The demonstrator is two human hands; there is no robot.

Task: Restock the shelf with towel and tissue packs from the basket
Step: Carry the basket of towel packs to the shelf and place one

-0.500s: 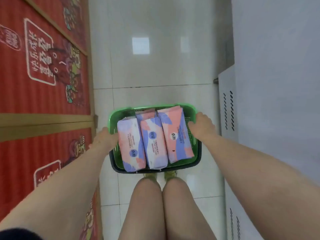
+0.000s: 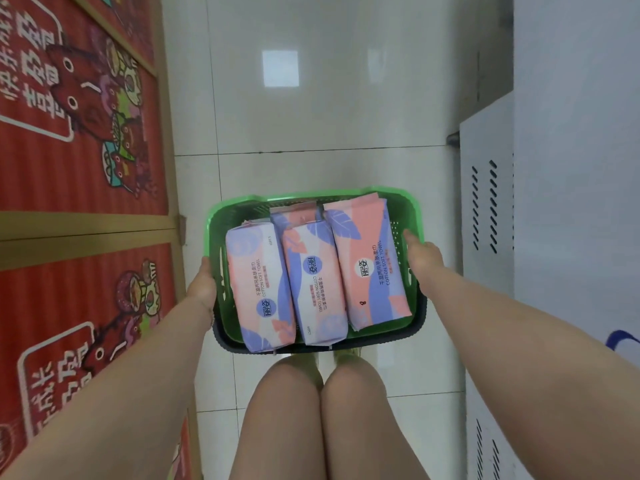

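A green plastic basket (image 2: 405, 206) hangs in front of my knees, carried by both hands. My left hand (image 2: 202, 287) grips its left rim and my right hand (image 2: 424, 259) grips its right rim. Inside lie three pink, purple and white cotton soft towel packs side by side: a left pack (image 2: 258, 289), a middle pack (image 2: 313, 285) and a right pack (image 2: 367, 261). A further pack (image 2: 294, 214) shows partly behind the middle one. No shelf is in view.
White glossy floor tiles (image 2: 311, 98) stretch ahead. Red panels with cartoon print and wooden frames (image 2: 79, 161) line the left side. A white metal cabinet with vent slots (image 2: 485, 209) stands on the right, and a white wall (image 2: 575, 98) rises beyond it.
The basket sits slightly lower and nearer in view. Both hands keep the same hold on its rims.
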